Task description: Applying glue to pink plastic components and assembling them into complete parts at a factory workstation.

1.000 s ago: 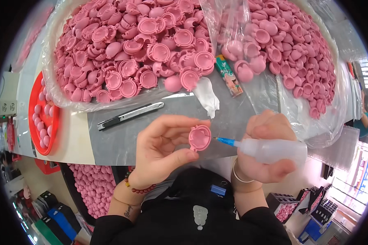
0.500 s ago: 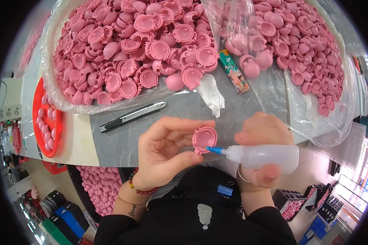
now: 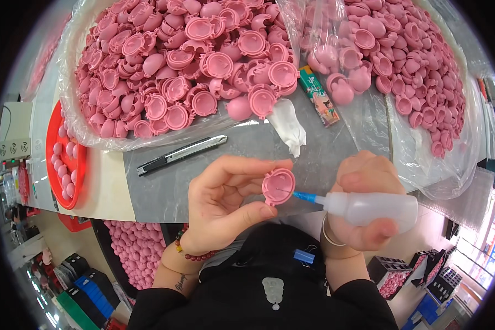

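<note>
Between the thumb and fingers of my left hand [image 3: 223, 195] is a round pink plastic shell half [image 3: 279, 186], its hollow side facing me. My right hand [image 3: 363, 192] grips a translucent white squeeze bottle [image 3: 377, 210], held nearly level. The bottle's blue needle tip [image 3: 305, 197] points left, with its thin needle reaching over the shell's hollow. Whether the needle touches the inside, I cannot tell. Above my hands, a crumpled white tissue [image 3: 289, 126] and a utility knife [image 3: 181, 155] lie on the grey table top [image 3: 154, 190].
A large heap of pink shell parts [image 3: 176, 71] lies in clear plastic at the back, with a second heap [image 3: 412, 60] to the right. Beside the tissue is a small green packet [image 3: 318, 96]. A red tray [image 3: 52, 159] holding pink balls stands at the left edge.
The bottle has drawn back to the right, its blue tip moving off the shell's lower rim. The shell has shifted slightly right in my left hand. The whole view has moved a little.
</note>
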